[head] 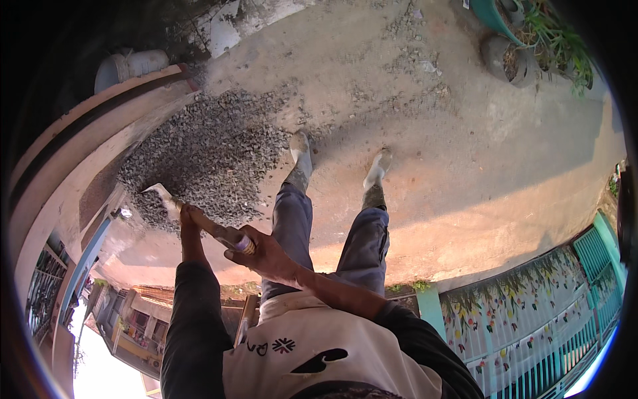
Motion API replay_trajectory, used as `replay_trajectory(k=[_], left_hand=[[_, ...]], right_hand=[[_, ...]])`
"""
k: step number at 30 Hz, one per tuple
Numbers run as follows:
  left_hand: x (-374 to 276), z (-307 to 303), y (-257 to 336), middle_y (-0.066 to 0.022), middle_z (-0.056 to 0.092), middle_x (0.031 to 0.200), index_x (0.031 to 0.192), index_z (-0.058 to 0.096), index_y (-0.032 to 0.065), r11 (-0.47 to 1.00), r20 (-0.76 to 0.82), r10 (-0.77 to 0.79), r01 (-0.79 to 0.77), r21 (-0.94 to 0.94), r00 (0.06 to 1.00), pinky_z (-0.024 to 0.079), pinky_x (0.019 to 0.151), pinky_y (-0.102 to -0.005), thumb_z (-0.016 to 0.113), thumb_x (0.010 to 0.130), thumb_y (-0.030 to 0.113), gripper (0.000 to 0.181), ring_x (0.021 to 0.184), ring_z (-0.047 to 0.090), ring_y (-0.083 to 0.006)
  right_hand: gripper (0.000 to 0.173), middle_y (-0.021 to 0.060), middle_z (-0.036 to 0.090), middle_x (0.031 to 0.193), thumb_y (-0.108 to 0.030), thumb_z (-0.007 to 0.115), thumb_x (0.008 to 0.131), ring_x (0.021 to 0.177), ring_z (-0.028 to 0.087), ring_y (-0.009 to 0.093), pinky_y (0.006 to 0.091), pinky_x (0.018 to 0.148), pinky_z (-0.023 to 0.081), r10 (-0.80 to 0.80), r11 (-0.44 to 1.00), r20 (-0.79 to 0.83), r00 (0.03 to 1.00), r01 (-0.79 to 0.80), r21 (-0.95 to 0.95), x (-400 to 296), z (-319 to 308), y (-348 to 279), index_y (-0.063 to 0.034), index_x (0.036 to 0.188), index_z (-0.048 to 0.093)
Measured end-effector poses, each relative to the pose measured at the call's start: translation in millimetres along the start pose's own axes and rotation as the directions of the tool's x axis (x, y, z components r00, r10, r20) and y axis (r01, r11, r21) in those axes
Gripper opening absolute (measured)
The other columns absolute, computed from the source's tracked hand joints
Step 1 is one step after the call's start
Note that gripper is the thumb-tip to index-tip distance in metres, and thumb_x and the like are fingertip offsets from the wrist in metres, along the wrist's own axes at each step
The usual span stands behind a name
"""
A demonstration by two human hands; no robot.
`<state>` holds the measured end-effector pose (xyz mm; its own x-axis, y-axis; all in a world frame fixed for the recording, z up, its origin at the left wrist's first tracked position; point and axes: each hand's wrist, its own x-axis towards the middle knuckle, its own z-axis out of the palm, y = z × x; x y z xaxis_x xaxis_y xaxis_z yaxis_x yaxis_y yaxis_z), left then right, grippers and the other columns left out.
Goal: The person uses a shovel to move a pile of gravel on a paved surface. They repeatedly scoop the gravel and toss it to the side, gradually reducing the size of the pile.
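Note:
A wooden-handled shovel (212, 227) slants across the front of my body, with its metal blade at the edge of a heap of grey gravel (219, 144). My left hand (190, 215) is closed around the handle near the blade. At the handle's other end, my right hand (261, 252) grips the top, where a purple and yellowish band shows. Part of the blade seems sunk in or hidden by the stones. My feet, in pale, dirty boots (300, 144), stand apart on the concrete ground just right of the heap.
A low wall (99, 114) borders the gravel on the left, with a pale container (144, 62) behind it. Loose stones lie scattered over the concrete ahead. Round planters (508, 62) with green plants stand at the upper right. A turquoise metal fence (528, 319) runs along the lower right.

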<state>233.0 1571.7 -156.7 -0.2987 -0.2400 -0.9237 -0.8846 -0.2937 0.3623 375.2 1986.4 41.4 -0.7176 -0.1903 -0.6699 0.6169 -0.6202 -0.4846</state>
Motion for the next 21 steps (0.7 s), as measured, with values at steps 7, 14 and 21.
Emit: replay_trajectory(k=[7, 14, 21], left_hand=[[-40, 236, -192, 0.0001, 0.040, 0.059, 0.071, 0.042, 0.0124, 0.978, -0.073, 0.013, -0.028, -0.208, 0.997, 0.042, 0.049, -0.0297, 0.055, 0.085, 0.009, 0.020, 0.051, 0.043, -0.0134], [-129, 485, -458, -0.0088, 0.051, 0.069, 0.090, 0.051, 0.0043, 0.927, 0.201, -0.359, 0.324, 0.188, 0.911, 0.054, 0.058, -0.0419, 0.057, 0.088, 0.012, 0.010, 0.062, 0.056, -0.0241], [-213, 639, -598, -0.0112, 0.055, 0.083, 0.097, 0.048, 0.0027, 0.798, 0.394, -0.578, 0.396, 0.453, 0.714, 0.056, 0.061, -0.0418, 0.050, 0.094, 0.017, 0.015, 0.071, 0.059, -0.0238]], right_hand=[[0.018, 0.0026, 0.052, 0.059, -0.021, 0.061, 0.089, 0.050, 0.049, 0.007, 0.0236, 0.047, 0.042, -0.051, 0.997, -0.547, 0.835, 0.073, 0.018, -116, -162, -22, -0.0047, 0.093, 0.054], [0.036, -0.0046, 0.030, 0.049, -0.041, 0.054, 0.093, 0.035, 0.030, 0.005, 0.0210, 0.031, 0.030, -0.181, 0.980, -0.969, 0.171, -0.047, -0.191, -280, -336, -57, -0.0108, 0.074, 0.046], [0.034, -0.0054, 0.027, 0.049, -0.037, 0.059, 0.091, 0.037, 0.024, 0.004, 0.0200, 0.033, 0.024, -0.198, 0.980, -0.970, -0.139, -0.018, -0.197, -359, -428, -107, -0.0127, 0.072, 0.045]])
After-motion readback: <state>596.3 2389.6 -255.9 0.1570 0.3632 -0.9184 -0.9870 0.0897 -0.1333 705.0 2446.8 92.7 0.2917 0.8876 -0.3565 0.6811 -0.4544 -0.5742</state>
